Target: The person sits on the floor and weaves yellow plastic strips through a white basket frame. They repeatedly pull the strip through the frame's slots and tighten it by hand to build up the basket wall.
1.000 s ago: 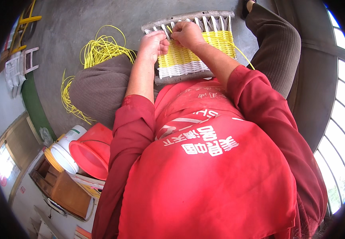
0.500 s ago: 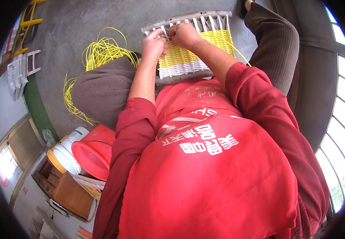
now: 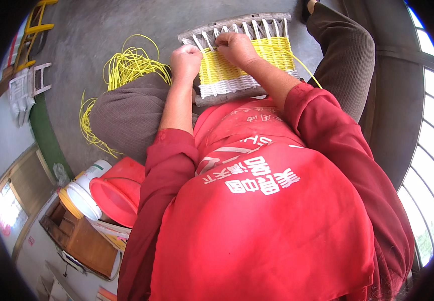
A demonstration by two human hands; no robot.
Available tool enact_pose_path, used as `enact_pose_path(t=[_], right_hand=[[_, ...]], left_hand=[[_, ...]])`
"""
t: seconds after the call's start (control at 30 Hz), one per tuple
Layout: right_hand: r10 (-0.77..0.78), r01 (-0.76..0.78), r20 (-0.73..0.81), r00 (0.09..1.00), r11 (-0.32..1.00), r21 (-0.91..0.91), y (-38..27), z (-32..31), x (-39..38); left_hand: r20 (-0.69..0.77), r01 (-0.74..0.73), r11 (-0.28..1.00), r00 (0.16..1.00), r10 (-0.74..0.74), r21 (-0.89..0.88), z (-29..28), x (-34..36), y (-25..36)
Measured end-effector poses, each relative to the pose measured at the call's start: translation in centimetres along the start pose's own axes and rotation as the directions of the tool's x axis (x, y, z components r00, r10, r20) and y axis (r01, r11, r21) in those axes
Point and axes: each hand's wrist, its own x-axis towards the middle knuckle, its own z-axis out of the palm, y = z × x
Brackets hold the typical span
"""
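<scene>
A woven seat panel [image 3: 227,69], yellow with a white band along its near edge, lies across my lap on a wooden frame [image 3: 209,25]. White warp strands [image 3: 269,31] run bare from the weave to the far bar. My left hand [image 3: 185,61] is closed at the panel's left edge; what its fingers hold is hidden. Over the upper weave, my right hand [image 3: 237,49] pinches yellow cord among the warp strands, its fingertips partly hidden. A loose yellow cord [image 3: 304,67] trails off the panel's right side.
A tangled heap of yellow cord [image 3: 131,67] lies on the floor beyond my left knee. Red bucket [image 3: 119,193] and white bucket [image 3: 84,198] stand at left by a brown wooden box [image 3: 89,246]. Small stools [image 3: 39,80] are at the far left.
My left hand has moved down and left, away from the warp strands to the panel's edge. My right hand has shifted slightly right and down.
</scene>
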Motion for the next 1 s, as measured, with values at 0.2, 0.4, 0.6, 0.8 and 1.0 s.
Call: enact_pose_path(t=[0.2, 0.4, 0.6, 0.8, 1.0], right_hand=[[-0.044, 0.052, 0.059, 0.997, 0.990, -0.131, -0.1, 0.4, 0.5], [-0.058, 0.064, 0.053, 0.997, 0.988, -0.140, 0.3, 1.2, 0.5], [-0.034, 0.064, 0.159, 0.987, 0.980, -0.189, 0.7, 1.3, 1.1], [-0.174, 0.184, 0.103, 0.979, 0.978, -0.099, -1.2, 1.6, 1.3], [-0.139, 0.195, 0.264, 0.955, 0.960, -0.200, -1.6, 1.7, 1.7]], left_hand=[[0.095, 0.214, 0.954, 0.976, -0.198, -0.212, -0.4, -1.2, 0.9], [0.064, 0.264, 0.911, 0.964, -0.257, -0.317, -0.3, -1.3, 1.0], [0.040, 0.278, 0.914, 0.959, -0.279, -0.295, -0.2, -1.5, 1.4], [0.029, 0.245, 0.935, 0.969, -0.246, -0.256, -0.3, -1.6, 1.3], [0.019, 0.230, 0.926, 0.972, -0.235, -0.299, -0.4, -1.7, 1.6]])
